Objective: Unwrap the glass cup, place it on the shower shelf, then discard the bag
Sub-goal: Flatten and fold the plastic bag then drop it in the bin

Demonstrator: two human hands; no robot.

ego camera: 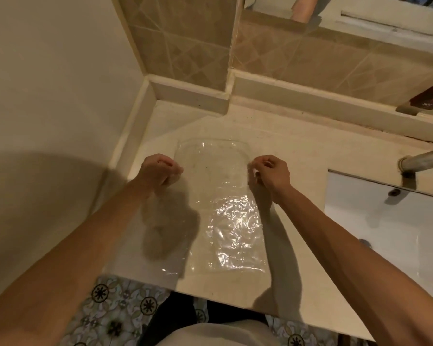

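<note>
A clear plastic bag (223, 208) hangs stretched between my two hands over the cream counter (298, 161). My left hand (160, 171) pinches its left edge near the top with closed fingers. My right hand (270, 173) pinches the right edge at about the same height. The bag looks flat and crinkled, with nothing visible inside it. No glass cup is in view.
A white sink (390, 221) with a metal tap (425, 168) lies to the right. A tiled wall corner (185, 46) and a ledge with a dark bottle (430, 97) stand behind. Patterned floor tiles (115, 310) show below the counter's front edge.
</note>
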